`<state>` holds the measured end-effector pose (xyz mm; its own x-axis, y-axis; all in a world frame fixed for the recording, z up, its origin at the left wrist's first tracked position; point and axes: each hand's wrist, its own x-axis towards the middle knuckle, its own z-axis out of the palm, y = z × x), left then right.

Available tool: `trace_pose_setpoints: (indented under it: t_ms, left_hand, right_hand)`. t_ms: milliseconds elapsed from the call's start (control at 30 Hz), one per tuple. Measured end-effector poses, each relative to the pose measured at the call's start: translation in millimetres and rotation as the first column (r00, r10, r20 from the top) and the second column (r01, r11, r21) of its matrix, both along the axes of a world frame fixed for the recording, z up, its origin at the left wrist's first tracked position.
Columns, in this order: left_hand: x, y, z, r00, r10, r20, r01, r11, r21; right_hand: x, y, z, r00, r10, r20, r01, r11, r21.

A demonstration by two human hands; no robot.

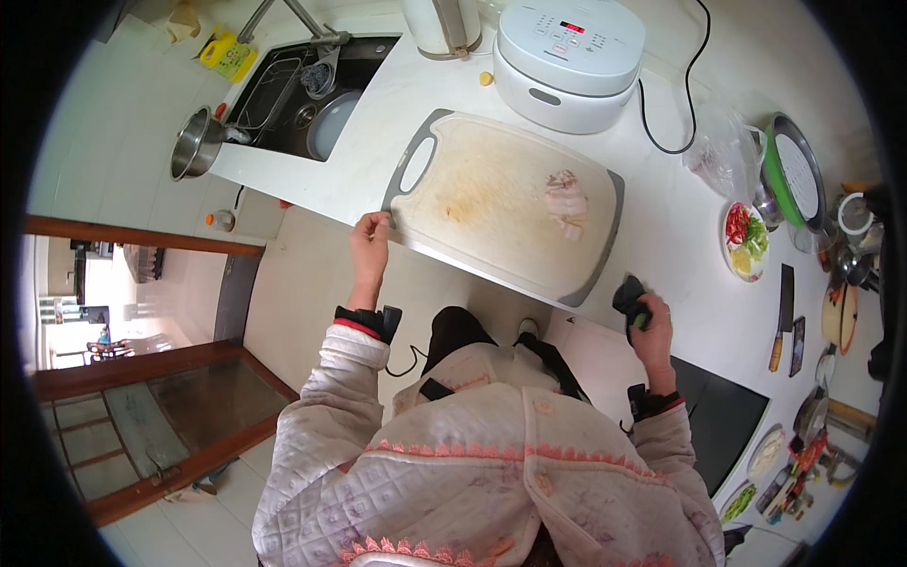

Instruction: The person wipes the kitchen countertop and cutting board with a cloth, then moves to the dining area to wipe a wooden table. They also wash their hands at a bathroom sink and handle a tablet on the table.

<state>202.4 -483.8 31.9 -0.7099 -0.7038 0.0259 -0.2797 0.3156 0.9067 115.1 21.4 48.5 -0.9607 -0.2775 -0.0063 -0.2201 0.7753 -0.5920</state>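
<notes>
A pale cutting board [510, 217] with grey ends lies on the counter, with small slices of pale meat [567, 203] on its right half. My left hand [371, 238] has its fingertips curled at the board's near left corner, gripping the edge. My right hand [652, 331] is closed on a dark object [628, 295] with some green, just off the board's lower right; I cannot make out what it is. A plate of chopped red, green and yellow vegetables [744, 241] sits to the right, above a cleaver [784, 307] with a wooden handle.
A sink [378, 57] and steel bowl [194, 142] are at upper left. A white cooker [562, 85] with black cord stands behind the board. Plastic bags [713, 156], a green-and-steel basin [794, 170] and several dishes line the right. A black cooktop [723, 425] is beside me, lower right.
</notes>
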Motion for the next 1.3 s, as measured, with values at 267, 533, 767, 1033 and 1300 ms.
trace_pose_setpoints:
  t_ms: [267,533,767,1033,1300]
  left_hand:
    - [-53.4,-75.2,-17.3,0.933,-0.343,0.11,0.346,0.77,-0.536]
    - [-62.2,-93.8,-29.2,0.861,-0.492,0.131,0.457,0.633,-0.626]
    - [-67.4,-93.6,-19.7,0.835,-0.527,0.157,0.492,0.588,-0.642]
    - [-68.4,-94.8,-15.6,0.845,-0.521,0.123,0.465,0.6,-0.651]
    - [-71.3,-96.4,-11.4,0.838,-0.524,0.153,0.497,0.616,-0.612]
  right_hand:
    - [19.8,-113.6,14.7,0.974,-0.149,0.173,0.224,0.766,-0.602]
    - [34.2,-242.8,-0.3,0.912,-0.384,-0.146,0.4,0.911,0.102]
    - [0.4,-376.7,1.2,0.967,-0.249,-0.051,0.247,0.968,-0.036]
    - [-112.8,-351.3,3.0,0.892,-0.389,-0.228,0.327,0.906,-0.268]
    - [-99.7,-398.5,-11.2,0.983,0.054,-0.178,-0.077,0.988,-0.13]
